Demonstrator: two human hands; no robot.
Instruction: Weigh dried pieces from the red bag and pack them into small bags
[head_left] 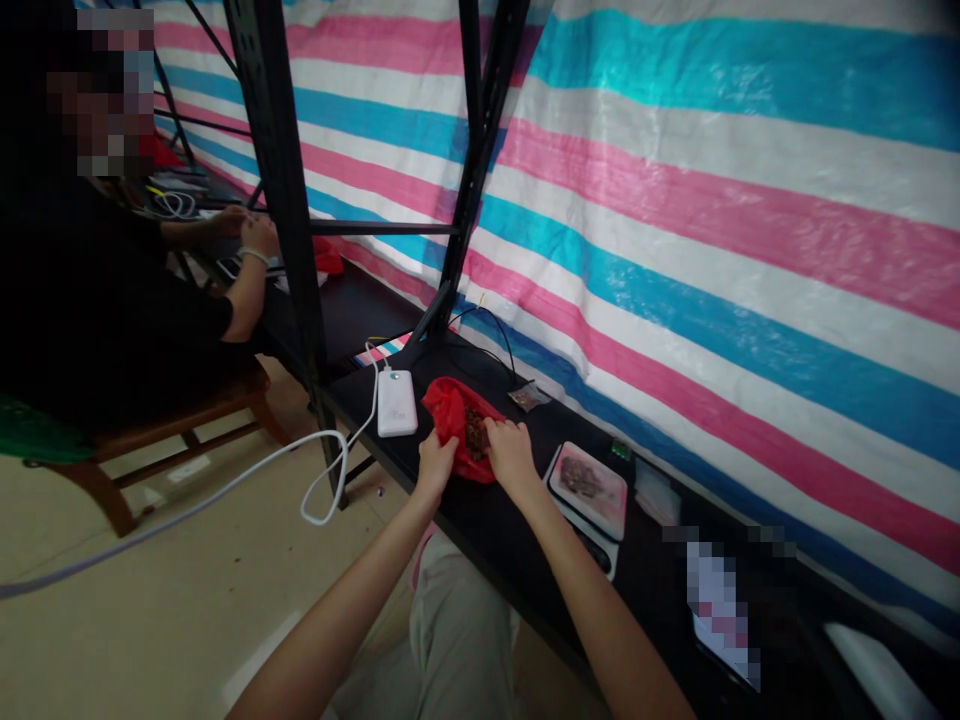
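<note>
Opening up: red bag (brown bits inside), axis far-L to near-R.

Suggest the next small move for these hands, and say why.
Probably a small pinch of the brown pieces with the right hand: its fingertips are at them, the red bag is open, and the left hand holds its side.

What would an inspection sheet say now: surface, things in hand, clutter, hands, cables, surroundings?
Surface: black bench
Things in hand: red bag, brown pieces inside
Clutter: white power bank, small packet, scale bearing clear bag, pixelated device
Hands: left hand grips bag's edge; right hand at brown pieces, grip unclear
Cables: white cable loops off bench; black cable behind bag
Surroundings: striped sheet, black frame, seated co-worker
</note>
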